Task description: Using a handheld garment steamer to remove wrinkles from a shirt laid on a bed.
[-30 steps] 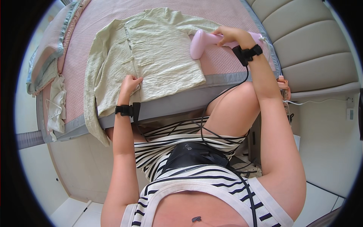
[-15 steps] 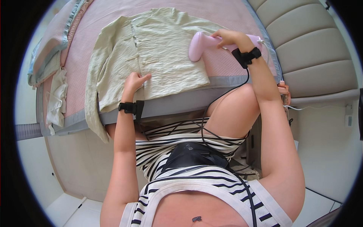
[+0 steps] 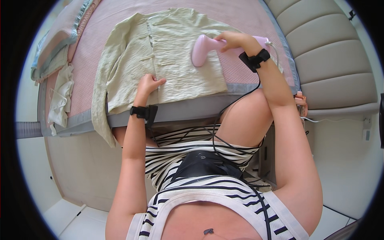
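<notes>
A pale green, crinkled long-sleeved shirt (image 3: 176, 76) lies spread on the bed, its front placket running down the middle and one sleeve hanging over the near edge. My left hand (image 3: 150, 85) is closed at the lower part of the placket, pinching the fabric with the thumb pointing right. In my right hand (image 3: 236, 42) is a pink handheld garment steamer (image 3: 201, 52), gripped by its handle. The steamer's rounded head rests on or just over the shirt's right side; I cannot tell whether it touches. A white cord leaves the handle's end.
Pink quilted bedding (image 3: 116, 16) with a grey-blue border lies beneath. White cloth (image 3: 60, 106) and folded bedding (image 3: 56, 52) are at the left. A padded beige headboard (image 3: 328, 52) stands right, near a peach-topped bottle (image 3: 300, 102). Black cables (image 3: 240, 98) run from my wrist bands across my lap.
The steamer has slid a little left over the shirt. My left hand and the shirt's front appear shifted slightly to the right, with the hand still at the placket.
</notes>
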Demonstrator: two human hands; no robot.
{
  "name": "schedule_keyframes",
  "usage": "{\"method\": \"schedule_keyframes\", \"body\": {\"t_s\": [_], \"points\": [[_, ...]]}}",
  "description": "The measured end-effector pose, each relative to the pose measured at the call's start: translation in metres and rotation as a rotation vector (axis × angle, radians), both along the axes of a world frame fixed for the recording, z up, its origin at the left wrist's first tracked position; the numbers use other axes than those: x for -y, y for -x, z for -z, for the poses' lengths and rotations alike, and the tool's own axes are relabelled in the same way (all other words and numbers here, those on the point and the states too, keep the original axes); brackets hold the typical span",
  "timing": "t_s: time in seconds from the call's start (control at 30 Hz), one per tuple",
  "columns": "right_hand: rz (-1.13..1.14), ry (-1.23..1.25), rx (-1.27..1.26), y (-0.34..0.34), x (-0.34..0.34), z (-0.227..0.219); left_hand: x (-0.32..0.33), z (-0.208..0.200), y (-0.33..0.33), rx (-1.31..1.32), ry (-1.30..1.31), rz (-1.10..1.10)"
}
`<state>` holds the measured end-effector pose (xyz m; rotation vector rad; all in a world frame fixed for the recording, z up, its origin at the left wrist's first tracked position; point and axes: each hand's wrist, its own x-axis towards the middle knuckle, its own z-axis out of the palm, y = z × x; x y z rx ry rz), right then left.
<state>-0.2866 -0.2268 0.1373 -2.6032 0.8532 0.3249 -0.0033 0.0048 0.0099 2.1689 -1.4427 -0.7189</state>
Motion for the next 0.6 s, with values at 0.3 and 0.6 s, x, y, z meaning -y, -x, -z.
{"method": "schedule_keyframes", "body": {"t_s": [0.3, 0.6], "points": [[-0.081, 0.085, 0.038, -0.018, -0.028, -0.018, -0.016, -0.023, 0.04, 0.465, 0.3, -0.039], [0.193, 0.133, 0.073, 0.016, -0.047, -0.066, 0.006, -0.017, 0.078, 0.285, 0.514, 0.321]]}}
